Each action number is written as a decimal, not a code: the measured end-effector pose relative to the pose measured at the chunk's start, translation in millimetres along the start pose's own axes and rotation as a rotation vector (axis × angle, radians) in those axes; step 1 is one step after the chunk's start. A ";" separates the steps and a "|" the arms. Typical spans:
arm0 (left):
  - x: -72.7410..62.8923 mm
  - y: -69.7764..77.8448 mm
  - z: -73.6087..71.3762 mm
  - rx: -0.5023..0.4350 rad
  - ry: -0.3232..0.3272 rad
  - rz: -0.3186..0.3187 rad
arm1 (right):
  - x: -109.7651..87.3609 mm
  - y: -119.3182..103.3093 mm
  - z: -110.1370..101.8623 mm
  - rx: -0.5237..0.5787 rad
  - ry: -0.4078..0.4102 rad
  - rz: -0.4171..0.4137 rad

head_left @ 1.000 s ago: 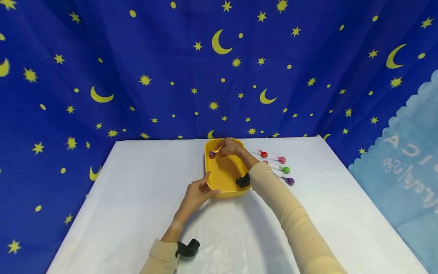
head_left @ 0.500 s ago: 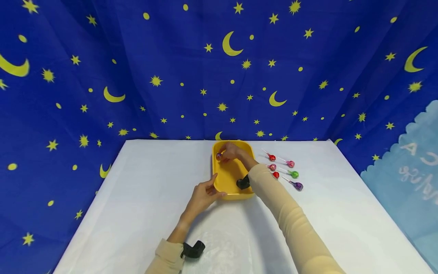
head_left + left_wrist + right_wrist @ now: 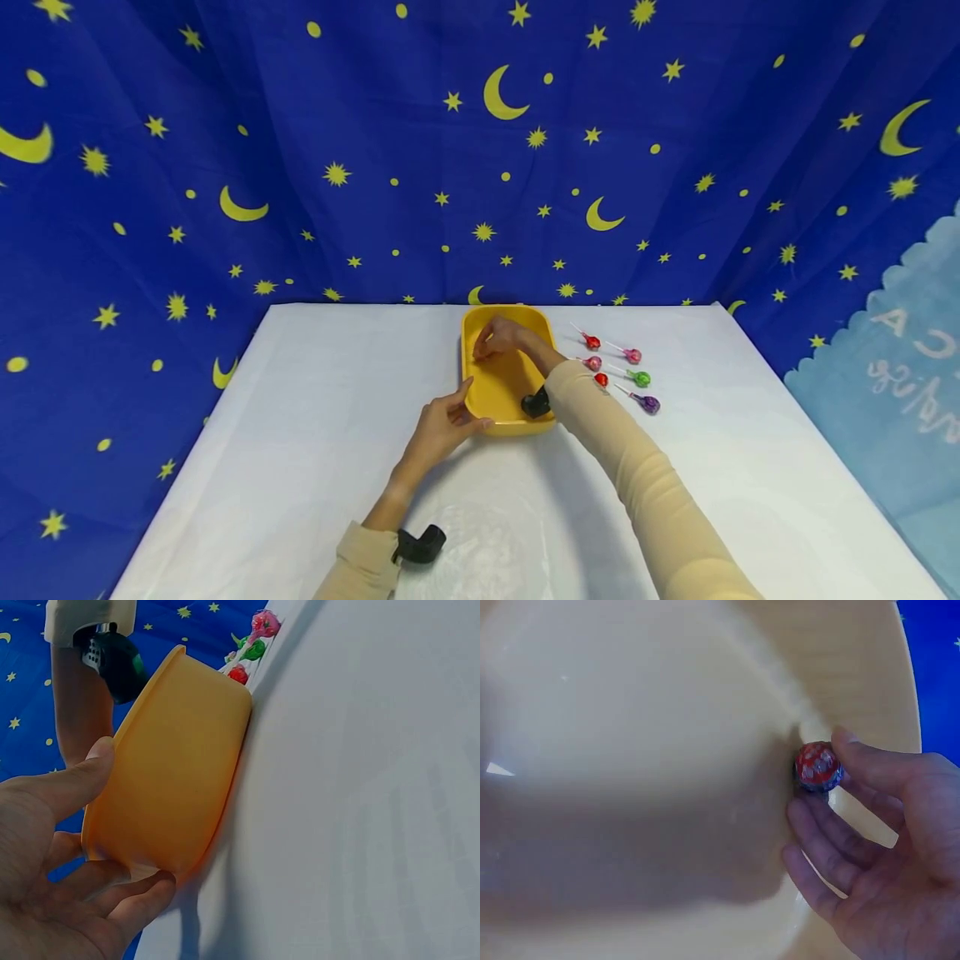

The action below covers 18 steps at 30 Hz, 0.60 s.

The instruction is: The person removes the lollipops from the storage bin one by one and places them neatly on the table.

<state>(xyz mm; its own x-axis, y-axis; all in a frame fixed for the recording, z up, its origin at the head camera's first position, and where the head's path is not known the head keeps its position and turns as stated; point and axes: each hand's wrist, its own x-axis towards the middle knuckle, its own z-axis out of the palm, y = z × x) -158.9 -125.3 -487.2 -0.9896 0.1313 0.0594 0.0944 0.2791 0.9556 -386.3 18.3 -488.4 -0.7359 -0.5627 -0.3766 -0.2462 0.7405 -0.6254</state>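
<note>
A yellow plastic tray (image 3: 501, 385) sits on the white table. My left hand (image 3: 437, 429) grips its near left corner, and the left wrist view shows the thumb (image 3: 96, 754) up by the rim with the fingers bent against the outer wall. Inside the tray, toward its left wall, is my right hand (image 3: 501, 335). In the right wrist view this hand pinches a lollipop with a red and purple wrapped head (image 3: 817, 765), close to the tray's inner side. The head view hides that lollipop behind the fingers.
Several lollipops lie on the table right of the tray, among them a green one (image 3: 640, 378), a purple one (image 3: 648, 404) and a pink one (image 3: 632, 356). A dark blue curtain (image 3: 360, 125) with yellow stars hangs behind the table.
My right hand has shifted nearer along the tray's left side, and the lollipop's head has gone out of sight behind it. The left hand keeps its hold. The head view has swung slightly.
</note>
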 end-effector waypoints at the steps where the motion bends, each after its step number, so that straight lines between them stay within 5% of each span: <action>1: 0.0 0.1 0.0 0.001 0.000 0.003 | 4.0 4.1 -0.7 -0.015 -0.009 0.000; 3: -0.4 1.2 -0.3 0.003 0.001 0.002 | 9.7 11.6 -1.8 -0.060 -0.018 0.008; 6: -0.5 2.5 -0.6 0.003 0.005 0.000 | -22.3 -14.8 -3.0 -0.097 -0.008 0.067; 8: -0.2 2.3 -0.8 0.006 0.008 -0.002 | -37.1 -23.9 -2.6 -0.101 0.013 0.036; 12: 0.4 1.6 -0.8 0.008 0.010 -0.009 | -53.1 -31.4 -2.4 -0.030 0.038 0.000; 18: -0.5 1.9 0.0 -0.010 0.012 -0.009 | -56.8 -27.8 -4.6 0.062 0.060 0.057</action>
<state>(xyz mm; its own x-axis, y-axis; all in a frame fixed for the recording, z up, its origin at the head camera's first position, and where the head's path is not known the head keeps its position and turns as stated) -158.2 -124.8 -485.4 -0.9916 0.1178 0.0537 0.0841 0.2711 0.9589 -340.6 31.3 -446.4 -0.7845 -0.4961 -0.3722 -0.1649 0.7454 -0.6459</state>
